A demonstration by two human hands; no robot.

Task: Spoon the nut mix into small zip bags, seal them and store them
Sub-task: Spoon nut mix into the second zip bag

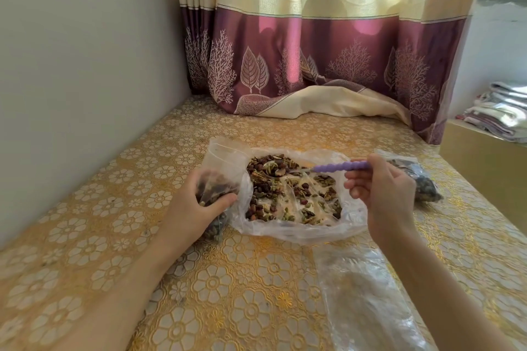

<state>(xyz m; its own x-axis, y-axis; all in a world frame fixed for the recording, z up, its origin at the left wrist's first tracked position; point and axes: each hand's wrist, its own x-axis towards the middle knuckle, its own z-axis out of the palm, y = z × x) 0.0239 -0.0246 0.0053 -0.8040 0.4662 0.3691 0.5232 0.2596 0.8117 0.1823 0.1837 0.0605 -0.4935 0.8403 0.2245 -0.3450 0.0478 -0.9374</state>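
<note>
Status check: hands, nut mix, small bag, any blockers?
Left hand grips small zip bag, part filled. Right hand holds purple spoon, bowl in nut mix. Nothing between spoon and bag.

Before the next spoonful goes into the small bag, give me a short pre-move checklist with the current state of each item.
1. Right hand has a grip on the purple-handled spoon: ok.
2. Spoon bowl loaded with nut mix: cannot tell.
3. Left hand holds the small zip bag: ok.
4. Small zip bag mouth open toward the spoon: cannot tell.
5. Nut mix left in the large open bag: ok.
6. Filled bag set aside at right, out of the way: ok.
</note>
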